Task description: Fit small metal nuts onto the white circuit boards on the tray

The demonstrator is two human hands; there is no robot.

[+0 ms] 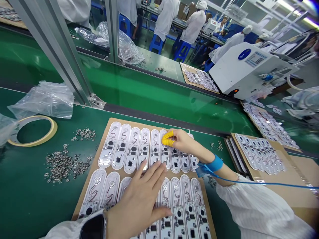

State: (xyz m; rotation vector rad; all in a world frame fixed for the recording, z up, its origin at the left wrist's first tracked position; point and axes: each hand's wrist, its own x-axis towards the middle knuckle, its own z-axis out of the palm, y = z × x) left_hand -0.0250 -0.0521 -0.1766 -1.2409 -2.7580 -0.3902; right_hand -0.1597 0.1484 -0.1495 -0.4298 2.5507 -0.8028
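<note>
A cardboard sheet bears two rows of long white rounded casings with circuit boards, thin wires and a round metal piece at the top end. My left hand lies open over the casings, fingers spread, fingertips at the lower ends of the upper row. My right hand, with yellow finger cots on thumb and finger, is closed in a pinch at the top end of an upper-row casing. What sits between these fingertips is hidden. A blue wrist strap with a cord circles my right wrist.
Small metal parts lie heaped on the green table, left of the cardboard. A tape roll and a plastic bag lie behind them. A metal post rises beyond. Stacked casings stand right; people work behind.
</note>
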